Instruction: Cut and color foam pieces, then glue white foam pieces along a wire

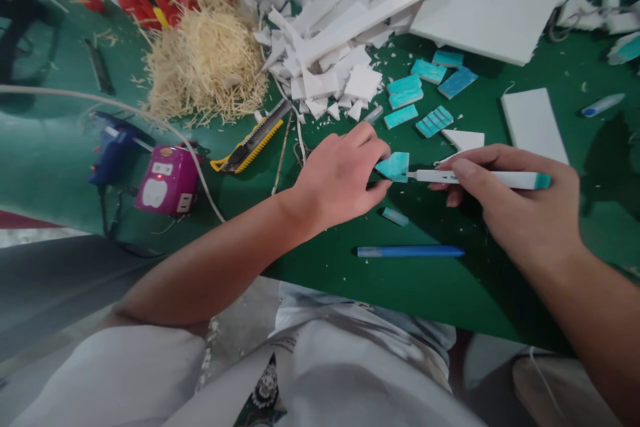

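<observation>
My left hand (343, 170) pinches a small turquoise foam piece (396, 167) between thumb and fingers, low over the green table. In my right hand (525, 207) is a white marker with a turquoise end (510, 179), its tip at the right edge of the foam piece. A clear turquoise pen cap (395, 216) lies just below the piece. Farther down rests a blue pen (410, 251). Several turquoise-coloured foam blocks (404, 91) lie beyond my hands, one of them with dark stripes (435, 121). A white foam triangle (465, 140) is near my right fingers.
White foam scraps (320, 80) and wood-shaving straw (210, 60) are heaped at the back. A yellow utility knife (253, 140), pink power adapter (170, 179) and blue glue gun (115, 147) lie left, with a white cable (140, 107) crossing. Foam sheets (485, 13) stand back right.
</observation>
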`<state>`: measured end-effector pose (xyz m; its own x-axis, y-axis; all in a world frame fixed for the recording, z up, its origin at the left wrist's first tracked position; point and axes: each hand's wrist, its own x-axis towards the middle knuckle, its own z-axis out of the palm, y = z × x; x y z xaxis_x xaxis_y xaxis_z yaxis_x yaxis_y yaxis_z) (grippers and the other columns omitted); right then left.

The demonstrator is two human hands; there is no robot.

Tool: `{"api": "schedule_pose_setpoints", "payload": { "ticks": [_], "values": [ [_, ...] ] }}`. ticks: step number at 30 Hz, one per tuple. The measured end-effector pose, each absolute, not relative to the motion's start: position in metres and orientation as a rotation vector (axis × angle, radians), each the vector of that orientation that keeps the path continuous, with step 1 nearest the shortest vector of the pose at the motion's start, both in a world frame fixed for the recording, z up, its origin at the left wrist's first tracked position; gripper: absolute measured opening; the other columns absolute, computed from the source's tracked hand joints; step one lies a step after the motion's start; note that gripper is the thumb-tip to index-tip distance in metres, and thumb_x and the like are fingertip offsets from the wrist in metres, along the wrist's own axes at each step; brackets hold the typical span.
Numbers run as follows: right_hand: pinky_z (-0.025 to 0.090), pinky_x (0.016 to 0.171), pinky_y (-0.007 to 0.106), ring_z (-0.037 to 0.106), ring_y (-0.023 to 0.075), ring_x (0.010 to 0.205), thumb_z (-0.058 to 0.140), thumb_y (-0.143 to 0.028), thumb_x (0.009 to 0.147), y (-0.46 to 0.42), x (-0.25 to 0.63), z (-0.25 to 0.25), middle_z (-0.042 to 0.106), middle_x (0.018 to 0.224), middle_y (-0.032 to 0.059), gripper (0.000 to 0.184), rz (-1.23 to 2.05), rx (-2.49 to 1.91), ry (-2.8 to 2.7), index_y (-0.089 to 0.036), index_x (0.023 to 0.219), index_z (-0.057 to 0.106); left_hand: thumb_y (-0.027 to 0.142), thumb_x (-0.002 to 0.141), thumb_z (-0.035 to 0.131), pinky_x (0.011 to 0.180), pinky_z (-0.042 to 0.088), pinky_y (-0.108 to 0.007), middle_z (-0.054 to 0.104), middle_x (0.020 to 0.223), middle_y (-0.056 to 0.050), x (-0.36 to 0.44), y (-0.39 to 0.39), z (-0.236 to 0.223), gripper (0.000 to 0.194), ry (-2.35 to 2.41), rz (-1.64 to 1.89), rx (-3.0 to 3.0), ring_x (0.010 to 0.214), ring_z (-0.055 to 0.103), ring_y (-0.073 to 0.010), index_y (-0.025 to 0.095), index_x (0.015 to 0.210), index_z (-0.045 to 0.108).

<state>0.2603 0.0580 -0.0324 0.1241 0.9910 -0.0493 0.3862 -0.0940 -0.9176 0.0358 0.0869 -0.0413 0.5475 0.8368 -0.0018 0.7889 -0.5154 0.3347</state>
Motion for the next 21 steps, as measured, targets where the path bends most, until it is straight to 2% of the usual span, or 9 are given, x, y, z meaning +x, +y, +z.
{"api": "schedule_pose_setpoints", "payload": {
  "ticks": [5,11,17,21],
  "values": [
    [0.048,0.049,0.030,0.062,0.0167,0.055,0.086,-0.035,0.084,0.0546,0.2627,-0.0401,0.070,0.063,-0.0020,0.010,0.940,-1.560,-1.409,-0.032,0.075,0.083,0.030,0.101,0.066,0.083,0.050,-0.038,0.069,0.122,-0.012,0.0354,0.0875,-0.0409,0.022,1.344,0.243,2.492,0.108,0.071,-0.0284,0.018,0.118,0.072],
    [0.041,0.044,0.027,0.060,0.0152,0.053,0.085,-0.033,0.082,0.0564,0.2626,-0.0413,0.068,0.060,-0.0020,0.009,0.911,-1.571,-1.432,-0.031,0.074,0.084,0.032,0.102,0.066,0.083,0.050,-0.039,0.069,0.123,-0.012,0.0346,0.0873,-0.0418,0.023,1.339,0.235,2.500,0.109,0.070,-0.0288,0.019,0.120,0.071],
    [0.049,0.053,0.029,0.062,0.0152,0.055,0.082,-0.029,0.085,0.0566,0.2640,-0.0427,0.070,0.062,-0.0026,0.016,0.934,-1.509,-1.451,-0.032,0.069,0.082,0.031,0.101,0.067,0.085,0.051,-0.039,0.069,0.123,-0.013,0.0360,0.0881,-0.0421,0.023,1.336,0.221,2.493,0.110,0.070,-0.0297,0.017,0.120,0.071],
    [0.048,0.050,0.030,0.061,0.0158,0.054,0.083,-0.033,0.084,0.0570,0.2631,-0.0405,0.068,0.058,-0.0023,0.014,0.927,-1.556,-1.439,-0.030,0.070,0.082,0.031,0.101,0.066,0.083,0.050,-0.039,0.069,0.122,-0.012,0.0356,0.0879,-0.0420,0.023,1.342,0.228,2.499,0.109,0.070,-0.0292,0.018,0.120,0.071]
  ]
}}
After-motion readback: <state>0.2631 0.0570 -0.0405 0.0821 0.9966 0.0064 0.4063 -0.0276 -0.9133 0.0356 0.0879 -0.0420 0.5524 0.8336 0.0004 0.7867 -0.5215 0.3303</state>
